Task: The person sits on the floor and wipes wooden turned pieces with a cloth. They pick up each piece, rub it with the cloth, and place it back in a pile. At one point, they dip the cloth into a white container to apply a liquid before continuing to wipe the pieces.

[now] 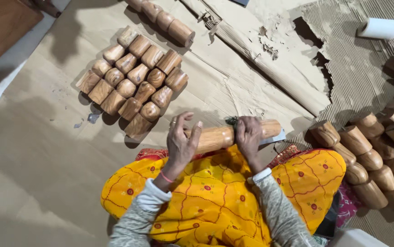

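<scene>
- The turned wooden piece [231, 134] lies crosswise over the lap in yellow cloth [215, 192], and serves as the landmark here.
- The left hand [181, 142] steadies its left end, fingers half spread against the wood, not closed round it.
- The right hand [249, 137] wraps over its middle, grip pressed onto a dark scrubbing pad [231, 121].
- Judged step: rubbing or polishing the surface, mid-way along the piece.
- The next move calls for turning the wood under the pad with steady pressure.
- Beyond the piece to the upper left sits a packed batch of wooden pieces [133, 84] on cardboard sheeting [46, 151]; to its right another row [370, 160].
</scene>
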